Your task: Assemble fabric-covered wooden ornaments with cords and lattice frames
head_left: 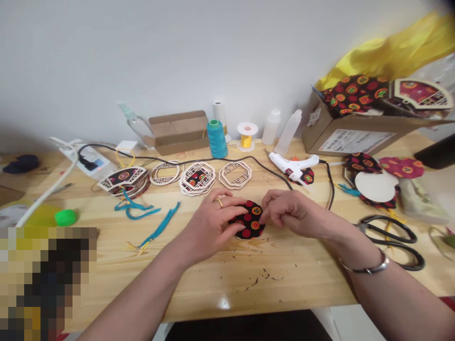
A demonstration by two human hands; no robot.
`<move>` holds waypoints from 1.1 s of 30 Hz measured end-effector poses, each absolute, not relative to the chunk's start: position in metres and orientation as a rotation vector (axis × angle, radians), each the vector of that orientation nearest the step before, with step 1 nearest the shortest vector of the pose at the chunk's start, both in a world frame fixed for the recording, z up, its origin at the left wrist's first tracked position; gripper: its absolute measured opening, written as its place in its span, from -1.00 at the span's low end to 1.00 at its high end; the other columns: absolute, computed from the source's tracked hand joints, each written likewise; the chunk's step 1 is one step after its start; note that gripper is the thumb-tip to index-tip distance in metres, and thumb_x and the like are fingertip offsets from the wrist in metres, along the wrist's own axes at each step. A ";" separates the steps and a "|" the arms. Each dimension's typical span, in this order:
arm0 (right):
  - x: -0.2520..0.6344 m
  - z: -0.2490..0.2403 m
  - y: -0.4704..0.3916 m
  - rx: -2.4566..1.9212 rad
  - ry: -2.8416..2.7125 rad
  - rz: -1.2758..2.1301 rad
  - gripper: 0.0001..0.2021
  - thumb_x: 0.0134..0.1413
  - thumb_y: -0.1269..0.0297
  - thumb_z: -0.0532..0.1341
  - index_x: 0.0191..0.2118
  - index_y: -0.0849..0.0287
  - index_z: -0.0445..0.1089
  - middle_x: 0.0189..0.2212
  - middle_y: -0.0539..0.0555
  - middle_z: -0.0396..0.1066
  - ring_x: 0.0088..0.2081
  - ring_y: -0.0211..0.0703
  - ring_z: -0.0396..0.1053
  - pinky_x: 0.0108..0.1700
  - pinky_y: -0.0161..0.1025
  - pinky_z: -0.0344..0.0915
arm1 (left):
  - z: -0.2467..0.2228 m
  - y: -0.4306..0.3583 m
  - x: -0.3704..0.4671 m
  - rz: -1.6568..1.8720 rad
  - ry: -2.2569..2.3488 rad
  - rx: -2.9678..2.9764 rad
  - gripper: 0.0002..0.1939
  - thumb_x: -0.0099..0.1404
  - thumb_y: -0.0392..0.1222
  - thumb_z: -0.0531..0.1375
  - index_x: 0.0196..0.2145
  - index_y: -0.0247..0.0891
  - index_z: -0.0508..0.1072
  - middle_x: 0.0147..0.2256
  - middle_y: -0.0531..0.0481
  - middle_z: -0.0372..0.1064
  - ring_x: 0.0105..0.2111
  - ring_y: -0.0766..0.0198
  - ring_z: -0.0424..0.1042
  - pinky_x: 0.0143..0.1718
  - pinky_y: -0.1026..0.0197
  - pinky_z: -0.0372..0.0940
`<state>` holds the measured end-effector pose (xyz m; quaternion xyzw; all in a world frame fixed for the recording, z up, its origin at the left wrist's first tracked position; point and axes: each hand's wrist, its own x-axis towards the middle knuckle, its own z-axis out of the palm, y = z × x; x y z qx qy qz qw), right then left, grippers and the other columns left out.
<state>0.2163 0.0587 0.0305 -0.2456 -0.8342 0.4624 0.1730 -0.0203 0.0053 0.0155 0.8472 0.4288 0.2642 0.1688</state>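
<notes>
One black, red-flowered fabric disc (255, 226), left-front of the white plastic glue gun (295, 164): apparently covered; pale wooden lattice frame (235, 185) separate. Left hand (219, 215) clasps disc; right hand (289, 210) at its edge, grip unclear.

Gold-coloured ring (219, 202) and silvery wrist bracelet (372, 271)

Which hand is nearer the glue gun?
The right. The right hand is on the person's side of the glue gun; the left hand is farther off, to its left, fingers on the patterned patch.
</notes>
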 end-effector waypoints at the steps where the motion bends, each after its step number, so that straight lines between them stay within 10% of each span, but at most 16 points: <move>1: 0.216 0.031 0.058 -0.676 -2.383 1.326 -0.72 -0.34 0.73 -0.05 -0.65 0.22 0.23 -0.42 0.04 0.37 -0.29 -0.26 0.34 -0.27 -0.34 0.26 | 0.015 0.004 -0.019 0.744 1.187 2.409 -0.77 0.23 -0.23 0.22 -0.13 -0.19 0.47 -0.03 -0.02 0.42 0.03 0.11 0.17 0.09 -0.01 0.13; 33: 0.209 0.034 0.052 -0.537 -2.323 1.473 -0.70 -0.33 0.77 -0.04 -0.65 0.22 0.21 -0.46 0.01 0.41 -0.25 -0.25 0.26 -0.20 -0.32 0.25 | 0.020 0.000 -0.018 0.565 1.367 2.255 -0.54 0.23 -0.29 0.17 0.09 -0.19 0.25 0.00 -0.12 0.24 0.03 0.09 0.15 0.08 -0.04 0.16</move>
